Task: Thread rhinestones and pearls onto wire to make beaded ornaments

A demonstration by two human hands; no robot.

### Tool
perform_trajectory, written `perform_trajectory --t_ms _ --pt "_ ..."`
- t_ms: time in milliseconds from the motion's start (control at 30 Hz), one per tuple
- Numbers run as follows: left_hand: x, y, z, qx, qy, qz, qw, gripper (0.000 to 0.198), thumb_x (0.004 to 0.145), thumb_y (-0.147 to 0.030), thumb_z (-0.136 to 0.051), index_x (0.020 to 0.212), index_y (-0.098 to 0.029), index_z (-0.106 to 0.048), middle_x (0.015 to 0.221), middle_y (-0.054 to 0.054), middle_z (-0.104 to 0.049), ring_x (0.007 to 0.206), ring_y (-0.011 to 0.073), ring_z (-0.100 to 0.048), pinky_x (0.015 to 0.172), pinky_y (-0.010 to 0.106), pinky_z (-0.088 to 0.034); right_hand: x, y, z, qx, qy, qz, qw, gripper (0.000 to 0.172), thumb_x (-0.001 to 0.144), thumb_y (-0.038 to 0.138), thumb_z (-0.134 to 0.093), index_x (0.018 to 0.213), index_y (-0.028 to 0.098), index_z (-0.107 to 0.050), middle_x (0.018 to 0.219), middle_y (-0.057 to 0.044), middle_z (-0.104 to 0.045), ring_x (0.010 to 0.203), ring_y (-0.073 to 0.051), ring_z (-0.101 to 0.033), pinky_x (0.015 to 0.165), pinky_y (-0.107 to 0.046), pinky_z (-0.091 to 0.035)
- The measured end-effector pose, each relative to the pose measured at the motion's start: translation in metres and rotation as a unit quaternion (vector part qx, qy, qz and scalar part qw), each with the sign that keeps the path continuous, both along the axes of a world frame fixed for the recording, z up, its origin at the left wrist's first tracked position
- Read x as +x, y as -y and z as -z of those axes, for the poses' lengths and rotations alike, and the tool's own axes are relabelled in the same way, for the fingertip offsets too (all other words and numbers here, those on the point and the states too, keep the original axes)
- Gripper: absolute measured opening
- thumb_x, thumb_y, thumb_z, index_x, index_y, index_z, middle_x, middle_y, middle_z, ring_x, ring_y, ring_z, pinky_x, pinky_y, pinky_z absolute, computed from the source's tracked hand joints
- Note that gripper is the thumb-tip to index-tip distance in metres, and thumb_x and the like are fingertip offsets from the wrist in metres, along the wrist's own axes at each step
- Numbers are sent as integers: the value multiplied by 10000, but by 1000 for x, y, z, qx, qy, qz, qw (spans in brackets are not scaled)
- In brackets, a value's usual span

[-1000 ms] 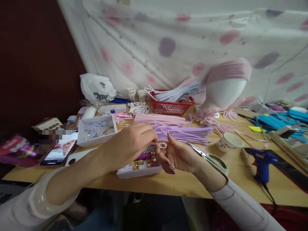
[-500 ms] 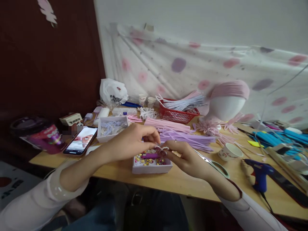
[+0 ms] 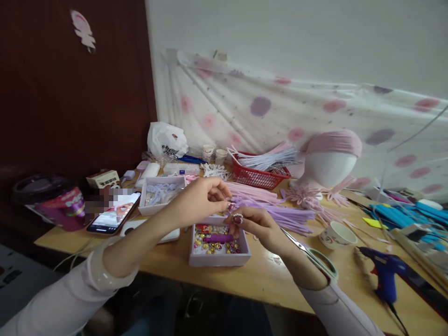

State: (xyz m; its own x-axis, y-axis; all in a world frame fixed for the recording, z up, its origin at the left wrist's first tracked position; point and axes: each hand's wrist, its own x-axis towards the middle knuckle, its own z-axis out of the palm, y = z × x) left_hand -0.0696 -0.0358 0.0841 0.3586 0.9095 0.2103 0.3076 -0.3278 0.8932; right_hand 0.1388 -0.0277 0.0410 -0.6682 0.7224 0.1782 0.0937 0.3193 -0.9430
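Note:
My left hand [image 3: 201, 198] is pinched shut on a small gem-like piece at its fingertips. My right hand [image 3: 261, 226] is curled shut beside it, holding a small round jewelled piece [image 3: 237, 218] between thumb and fingers. Both hands hover just above a white box of coloured gems and beads [image 3: 219, 242] near the table's front edge. The fingertips of the two hands almost touch.
Scissors [image 3: 311, 254] lie right of the box, then a paper cup [image 3: 336, 234] and a blue glue gun [image 3: 383, 273]. Purple and pink pipe cleaners [image 3: 276, 212], a red basket [image 3: 261, 175] and a foam head [image 3: 331, 158] stand behind. A phone [image 3: 114, 212] and white tray [image 3: 161, 192] are at left.
The view has tilted up and shifted. My hands have dropped lower over the gem box and stay pinched together; the small ring seen earlier between them is now held in my right hand.

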Motion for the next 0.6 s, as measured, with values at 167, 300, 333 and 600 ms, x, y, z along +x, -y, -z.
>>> perform_trajectory --t_ms 167,300,333,600 --pt "6 -3 10 29 6 -35 999 84 805 -185 -632 887 -182 -615 746 -11 -691 718 142 -661 662 266 -488 -2 -14 13 -9 -22 -33 999 291 968 371 -520 865 166 -699 758 -44 -682 712 -178 -640 698 -303 -516" --pt "9 -11 17 28 11 -52 998 67 798 -184 -661 851 -177 -621 686 -39 -634 664 120 -615 615 237 -455 -4 -15 18 63 25 -15 998 403 1014 431 -433 803 173 -660 745 -42 -643 712 -181 -595 701 -307 -461" --pt "10 -14 19 19 16 -58 998 69 793 -177 -668 845 -172 -622 679 -41 -624 658 117 -606 609 234 -452 -4 -15 20 83 38 -6 996 430 1018 465 -415 794 175 -639 727 -36 -622 680 -175 -567 677 -306 -440" --pt "26 -24 51 -55 120 -45 990 155 774 -201 -705 904 -152 -638 817 14 -682 743 136 -647 689 266 -533 6 -21 67 83 15 131 988 381 1036 488 -343 788 232 -478 701 1 -486 627 -169 -434 601 -301 -369"
